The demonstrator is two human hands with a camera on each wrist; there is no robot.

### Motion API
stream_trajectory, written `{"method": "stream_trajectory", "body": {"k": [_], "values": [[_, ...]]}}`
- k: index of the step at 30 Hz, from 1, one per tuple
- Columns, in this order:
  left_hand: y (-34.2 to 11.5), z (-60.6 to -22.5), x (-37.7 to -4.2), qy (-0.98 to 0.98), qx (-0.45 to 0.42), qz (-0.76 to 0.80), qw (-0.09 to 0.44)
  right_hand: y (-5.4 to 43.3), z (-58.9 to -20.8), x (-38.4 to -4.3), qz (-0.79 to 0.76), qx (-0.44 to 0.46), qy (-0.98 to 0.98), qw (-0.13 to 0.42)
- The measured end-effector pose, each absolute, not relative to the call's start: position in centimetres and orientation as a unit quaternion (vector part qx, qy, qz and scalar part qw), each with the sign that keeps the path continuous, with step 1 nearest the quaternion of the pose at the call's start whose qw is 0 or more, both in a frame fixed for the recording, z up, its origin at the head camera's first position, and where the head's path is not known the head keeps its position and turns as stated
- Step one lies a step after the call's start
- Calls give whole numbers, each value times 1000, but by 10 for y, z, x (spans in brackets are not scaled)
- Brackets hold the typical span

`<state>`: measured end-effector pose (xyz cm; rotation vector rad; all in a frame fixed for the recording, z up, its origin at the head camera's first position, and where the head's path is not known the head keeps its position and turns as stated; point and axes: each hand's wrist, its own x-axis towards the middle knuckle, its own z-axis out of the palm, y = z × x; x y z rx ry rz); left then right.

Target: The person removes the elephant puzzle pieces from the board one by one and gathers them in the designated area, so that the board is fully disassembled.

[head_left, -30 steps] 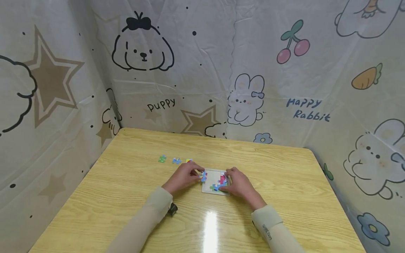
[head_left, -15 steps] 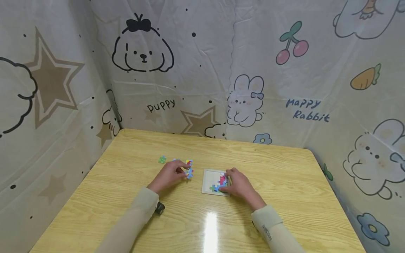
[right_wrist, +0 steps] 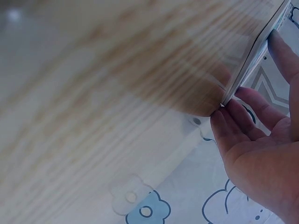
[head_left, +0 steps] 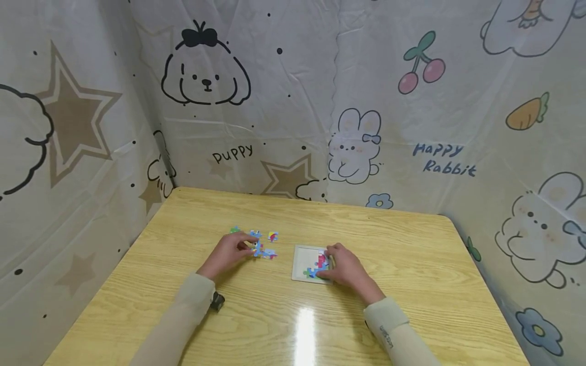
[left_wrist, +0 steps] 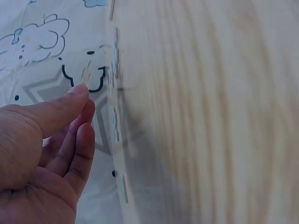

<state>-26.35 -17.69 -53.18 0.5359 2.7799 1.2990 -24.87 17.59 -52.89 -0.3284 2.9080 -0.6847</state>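
My left hand (head_left: 225,254) pinches a small jigsaw piece (left_wrist: 86,72) between thumb and fingers, raised off the table and seen edge-on in the left wrist view. Close by lie loose jigsaw pieces: a yellow-and-red one (head_left: 273,236), a blue one (head_left: 255,234), another blue one (head_left: 270,253) and a green one (head_left: 235,230), partly behind the hand. My right hand (head_left: 346,268) holds the right edge of a shallow square puzzle tray (head_left: 302,256), thumb at the front and fingers along the side. Joined pieces (head_left: 315,270) fill its right and lower part; the left part shows bare.
The wooden table (head_left: 403,254) carries the tray near its middle. Patterned cloth (head_left: 284,101) hangs behind the table and on both sides. A small black device (head_left: 217,301) sits at the left cuff.
My left hand has drawn away from the tray to the left with its jigsaw piece, uncovering the yellow-and-red piece and a blue one. My right hand stays at the tray's edge.
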Motion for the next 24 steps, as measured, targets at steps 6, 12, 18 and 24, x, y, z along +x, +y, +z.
{"method": "stream_trajectory", "body": {"k": [6, 12, 18, 24], "values": [[-186, -532, -265, 895, 164, 415, 19, 176, -528, -248, -223, -109, 966, 68], [-189, -531, -264, 894, 163, 417, 20, 174, -525, -245, -228, -108, 965, 70], [-192, -533, -266, 900, 158, 406, 22, 173, -524, -245, -227, -104, 966, 72], [-192, -535, -268, 906, 155, 393, 22, 174, -524, -246, -224, -104, 966, 74]]}}
